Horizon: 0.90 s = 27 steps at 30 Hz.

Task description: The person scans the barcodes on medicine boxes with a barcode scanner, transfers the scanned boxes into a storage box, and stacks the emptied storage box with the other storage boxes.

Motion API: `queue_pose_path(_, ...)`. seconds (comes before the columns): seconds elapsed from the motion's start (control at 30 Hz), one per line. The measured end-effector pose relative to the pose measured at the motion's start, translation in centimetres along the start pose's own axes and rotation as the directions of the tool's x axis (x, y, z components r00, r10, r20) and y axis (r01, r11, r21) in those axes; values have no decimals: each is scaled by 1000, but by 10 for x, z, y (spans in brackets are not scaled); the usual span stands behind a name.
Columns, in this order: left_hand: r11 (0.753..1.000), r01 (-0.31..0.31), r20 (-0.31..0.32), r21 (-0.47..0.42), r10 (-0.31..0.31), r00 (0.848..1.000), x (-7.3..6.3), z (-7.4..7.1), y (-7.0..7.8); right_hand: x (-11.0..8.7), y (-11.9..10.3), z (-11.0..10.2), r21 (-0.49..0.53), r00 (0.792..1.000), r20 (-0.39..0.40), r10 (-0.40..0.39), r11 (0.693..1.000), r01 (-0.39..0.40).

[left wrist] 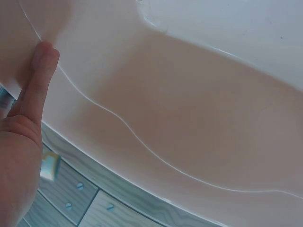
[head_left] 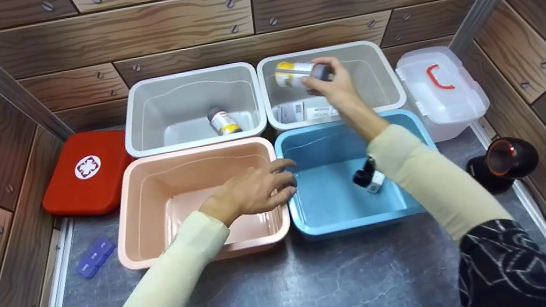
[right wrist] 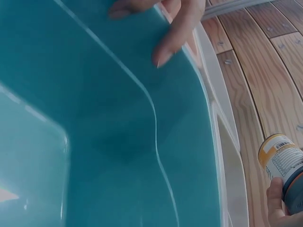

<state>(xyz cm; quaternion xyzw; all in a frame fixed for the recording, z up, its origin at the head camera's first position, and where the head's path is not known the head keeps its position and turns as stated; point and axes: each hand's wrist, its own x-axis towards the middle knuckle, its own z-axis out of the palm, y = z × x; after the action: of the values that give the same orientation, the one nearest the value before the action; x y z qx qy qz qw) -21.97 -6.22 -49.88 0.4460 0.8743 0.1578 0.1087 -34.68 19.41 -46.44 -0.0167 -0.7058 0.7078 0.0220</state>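
My right hand (head_left: 341, 83) grips a supplement bottle (head_left: 292, 73) by its dark end, above the back right grey bin (head_left: 393, 87). The bottle lies tilted in the air, its white and yellow label showing; the right wrist view catches the same bottle (right wrist: 283, 158) at its edge. My left hand (head_left: 257, 189) is at the adjoining rims of the peach bin (head_left: 192, 155) and the blue bin (head_left: 359, 223). Its fingers (right wrist: 173, 40) reach over the blue bin's inside, while the thumb (left wrist: 40, 80) lies along the peach bin's inner wall.
A similar bottle (head_left: 224, 121) lies in the back left grey bin (head_left: 185, 74). Small white boxes (head_left: 320, 112) and a black-and-white item (head_left: 369, 177) lie in the right-hand bins. Around them: red case (head_left: 81, 176), purple pill organizer (head_left: 96, 257), clear lidded box (head_left: 451, 94), black device (head_left: 507, 162).
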Motion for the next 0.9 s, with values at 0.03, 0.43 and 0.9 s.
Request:
queue_pose_path(0.03, 1000, -1, 0, -2, 1, 1000, 0, 0, 0, 1, 1, 7, -13, 1000, 3, 6, 1000, -6)
queue_pose_path(0.43, 1000, -15, -10, 4, 15, 1000, 0, 1, -1, 0, 16, 79, -70, 994, 95, 50, 997, -43)
queue_pose_path(0.9, 1000, -10, 6, 9, 10, 1000, 1, 0, -1, -4, 19, 121, -122, 976, 203, 81, 991, -57)
